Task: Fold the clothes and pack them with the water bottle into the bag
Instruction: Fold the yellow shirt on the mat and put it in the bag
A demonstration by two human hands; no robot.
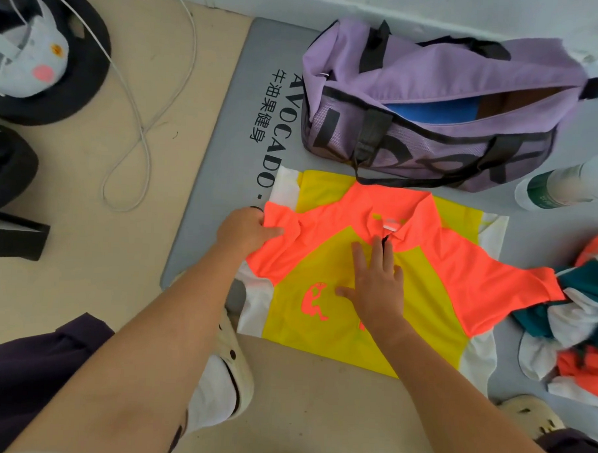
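Observation:
An orange, yellow and white polo shirt [436, 266] lies spread flat on the grey mat [217, 188]. My left hand [246, 229] grips the shirt's orange left sleeve at its edge. My right hand [377, 281] presses flat on the yellow chest, fingers straight, just below the collar. Behind the shirt stands the purple duffel bag [434, 78], unzipped, with something blue inside. A water bottle [559, 188] with a green label lies on its side at the right of the bag. A crumpled pile of teal, white and orange clothes [581, 327] sits at the right edge.
The mat lies on a beige floor, against a white wall. A white cable [141, 116] loops across the floor on the left, near dark round cushions and a plush toy [34, 64]. My feet in cream clogs [229, 370] are beside the shirt's near edge.

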